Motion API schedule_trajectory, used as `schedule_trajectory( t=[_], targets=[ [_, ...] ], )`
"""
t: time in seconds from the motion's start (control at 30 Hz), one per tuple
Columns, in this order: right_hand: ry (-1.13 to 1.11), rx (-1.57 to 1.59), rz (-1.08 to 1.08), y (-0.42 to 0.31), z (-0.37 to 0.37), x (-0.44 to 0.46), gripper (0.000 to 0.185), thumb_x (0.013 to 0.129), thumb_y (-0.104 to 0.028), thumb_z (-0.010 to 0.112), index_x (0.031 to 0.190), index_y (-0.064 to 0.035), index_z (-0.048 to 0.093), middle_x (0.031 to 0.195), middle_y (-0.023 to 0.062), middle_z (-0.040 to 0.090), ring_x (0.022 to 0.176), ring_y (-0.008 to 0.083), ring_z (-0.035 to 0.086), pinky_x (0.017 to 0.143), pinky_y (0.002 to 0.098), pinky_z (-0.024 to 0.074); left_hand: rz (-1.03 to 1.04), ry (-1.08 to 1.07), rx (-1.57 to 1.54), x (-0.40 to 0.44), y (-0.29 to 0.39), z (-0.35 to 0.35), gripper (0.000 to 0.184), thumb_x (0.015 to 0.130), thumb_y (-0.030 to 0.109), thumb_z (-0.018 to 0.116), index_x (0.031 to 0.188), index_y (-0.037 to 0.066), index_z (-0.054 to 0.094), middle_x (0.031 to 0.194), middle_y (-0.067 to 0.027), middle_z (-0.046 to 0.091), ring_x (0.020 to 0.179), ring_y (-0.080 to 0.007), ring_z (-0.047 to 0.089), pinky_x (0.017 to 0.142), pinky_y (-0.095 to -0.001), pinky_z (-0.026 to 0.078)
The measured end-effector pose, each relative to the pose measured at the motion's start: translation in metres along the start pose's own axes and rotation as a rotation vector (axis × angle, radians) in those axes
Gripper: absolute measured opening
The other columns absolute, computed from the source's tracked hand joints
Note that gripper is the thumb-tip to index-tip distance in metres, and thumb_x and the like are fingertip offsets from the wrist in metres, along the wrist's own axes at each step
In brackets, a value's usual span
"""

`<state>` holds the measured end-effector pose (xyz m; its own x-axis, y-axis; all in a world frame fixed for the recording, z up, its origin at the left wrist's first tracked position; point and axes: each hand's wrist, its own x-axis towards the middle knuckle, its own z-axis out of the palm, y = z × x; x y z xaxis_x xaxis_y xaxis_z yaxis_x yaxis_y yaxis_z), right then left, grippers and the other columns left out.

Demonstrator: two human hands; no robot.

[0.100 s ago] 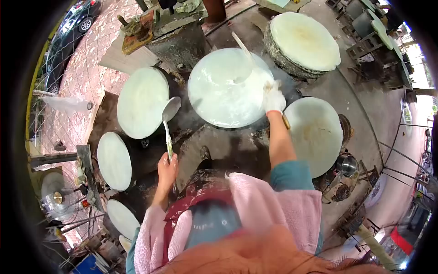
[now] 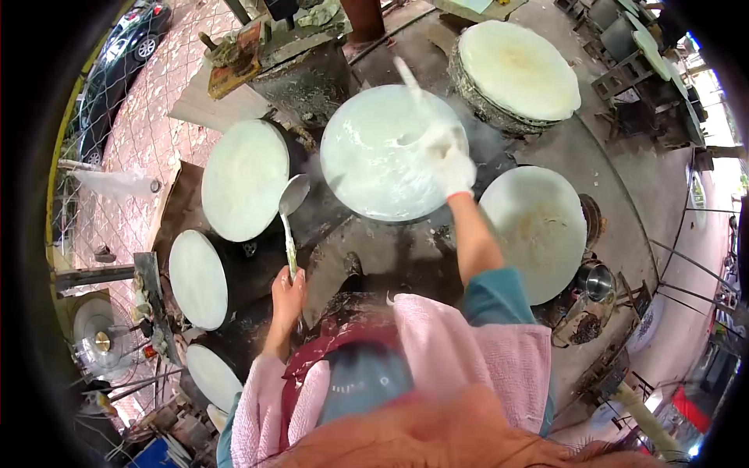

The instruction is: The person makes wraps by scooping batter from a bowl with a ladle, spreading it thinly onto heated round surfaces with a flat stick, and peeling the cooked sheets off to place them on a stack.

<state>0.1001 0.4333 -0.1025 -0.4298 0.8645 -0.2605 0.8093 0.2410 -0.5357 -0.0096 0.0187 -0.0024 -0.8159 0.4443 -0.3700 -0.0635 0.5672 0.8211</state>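
My left hand [image 2: 289, 292] is closed around the handle of a ladle [image 2: 294, 195]. Its round metal bowl hangs at the edge of a pale round disc [image 2: 246, 179] on the left. My right hand [image 2: 454, 169], in a white glove, is over the right half of a wide round vessel [image 2: 367, 164] with a glossy white surface. Motion smears its fingers, so whether they hold anything is unclear. A pale stick [image 2: 406, 74] slants across the far rim of that vessel, its lower end lost in the white.
More pale round discs stand around me: one at right [image 2: 534, 234], a thick one at far right [image 2: 519, 70], smaller ones at lower left [image 2: 197, 279]. A metal pot [image 2: 597, 281] sits at right, a fan [image 2: 101, 339] at left. A wire fence borders the left side.
My gloved right hand has swept left and slightly inward, from the vessel's right rim to over its white surface. My left hand and the ladle have barely moved.
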Motion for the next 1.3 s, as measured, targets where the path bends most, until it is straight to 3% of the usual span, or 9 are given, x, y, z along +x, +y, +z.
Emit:
schedule_trajectory(
  t=[0.13, 0.23, 0.3, 0.53, 0.63, 0.87, 1.1, 1.27, 1.3],
  targets=[
    [0.151, 0.63, -0.259, 0.029, 0.01, -0.111, 0.05, 0.091, -0.026, 0.061, 0.134, -0.0031, 0.048, 0.12, 0.0198, 0.061, 0.112, 0.0337, 0.058, 0.095, 0.0333, 0.0456, -0.104, -0.066, -0.143, -0.011, 0.015, 0.001, 0.017, 0.093, 0.012, 0.053, 0.078, 0.004, 0.052, 0.059, 0.0026, 0.045, 0.05, -0.0046, 0.041, 0.042, -0.024, 0.031],
    [0.033, 1.166, 0.229, 0.089, 0.044, -0.173, 0.029, 0.092, -0.028, 0.06, 0.116, -0.0114, 0.061, 0.083, 0.0066, 0.066, 0.066, 0.0199, 0.061, 0.057, 0.0297, 0.0491, -0.056, -0.07, -0.142, -0.006, 0.019, 0.009, 0.016, 0.093, 0.013, 0.053, 0.079, 0.005, 0.052, 0.059, 0.0036, 0.044, 0.049, -0.0046, 0.04, 0.043, -0.0229, 0.031],
    [-0.128, 1.204, 0.519, 0.062, 0.016, -0.207, 0.008, 0.092, -0.027, 0.061, 0.095, -0.0195, 0.062, 0.054, -0.0074, 0.047, 0.033, 0.0043, 0.034, 0.03, 0.021, 0.0249, -0.021, -0.092, -0.109, -0.001, 0.028, 0.019, 0.017, 0.093, 0.013, 0.053, 0.078, 0.005, 0.051, 0.059, 0.0037, 0.044, 0.049, -0.0045, 0.039, 0.043, -0.0226, 0.031],
    [-0.274, 1.126, 0.459, 0.077, -0.026, -0.172, 0.01, 0.093, -0.024, 0.059, 0.098, -0.0167, 0.064, 0.055, -0.0072, 0.047, 0.035, 0.0043, 0.034, 0.032, 0.022, 0.0261, 0.263, -0.236, -0.018, 0.085, 0.069, 0.068, 0.018, 0.092, 0.016, 0.055, 0.077, 0.005, 0.051, 0.061, 0.0017, 0.047, 0.046, -0.0072, 0.042, 0.04, -0.0255, 0.031],
    [-0.459, 1.108, 0.48, 0.066, -0.039, -0.186, 0.015, 0.093, -0.022, 0.059, 0.106, -0.0158, 0.065, 0.063, -0.006, 0.053, 0.039, 0.005, 0.038, 0.033, 0.0227, 0.0281, 0.089, -0.402, -0.171, 0.129, 0.124, 0.107, 0.018, 0.092, 0.015, 0.055, 0.079, 0.003, 0.052, 0.06, 0.0003, 0.047, 0.046, -0.0093, 0.041, 0.042, -0.0265, 0.033],
    [0.058, 1.083, 0.391, 0.068, 0.023, -0.243, 0.039, 0.089, -0.026, 0.063, 0.124, -0.0104, 0.06, 0.069, -0.008, 0.05, 0.054, 0.0005, 0.042, 0.046, 0.0179, 0.0324, -0.02, -0.783, -0.136, 0.228, 0.124, 0.203, 0.019, 0.094, 0.016, 0.053, 0.086, -0.001, 0.056, 0.066, -0.0022, 0.051, 0.052, -0.0096, 0.043, 0.046, -0.0251, 0.035],
    [-0.064, 1.228, 0.505, -0.032, 0.066, -0.241, 0.031, 0.088, -0.027, 0.064, 0.112, -0.0088, 0.064, 0.067, -0.0049, 0.053, 0.051, 0.0038, 0.044, 0.046, 0.0229, 0.0374, -0.229, -0.759, -0.206, 0.188, 0.098, 0.13, 0.017, 0.095, 0.011, 0.046, 0.084, -0.001, 0.052, 0.064, -0.0023, 0.046, 0.047, -0.0097, 0.037, 0.04, -0.0242, 0.03],
    [0.211, 1.137, 0.381, -0.05, 0.111, -0.249, 0.024, 0.089, -0.029, 0.061, 0.105, -0.0115, 0.067, 0.066, -0.0036, 0.054, 0.05, 0.0056, 0.045, 0.044, 0.0221, 0.0358, -0.547, -0.808, -0.537, 0.188, 0.079, 0.104, 0.016, 0.096, 0.01, 0.044, 0.087, -0.002, 0.049, 0.067, -0.0032, 0.045, 0.047, -0.0097, 0.035, 0.04, -0.0245, 0.031],
    [-0.038, 1.195, 0.511, -0.071, 0.102, -0.254, 0.022, 0.09, -0.032, 0.06, 0.101, -0.0129, 0.066, 0.067, -0.0036, 0.055, 0.051, 0.0058, 0.046, 0.045, 0.0219, 0.0354, -0.582, -0.829, -0.598, 0.186, 0.077, 0.107, 0.016, 0.096, 0.011, 0.044, 0.089, -0.002, 0.049, 0.068, -0.0036, 0.045, 0.049, -0.0098, 0.037, 0.041, -0.0251, 0.034]
  ],
)
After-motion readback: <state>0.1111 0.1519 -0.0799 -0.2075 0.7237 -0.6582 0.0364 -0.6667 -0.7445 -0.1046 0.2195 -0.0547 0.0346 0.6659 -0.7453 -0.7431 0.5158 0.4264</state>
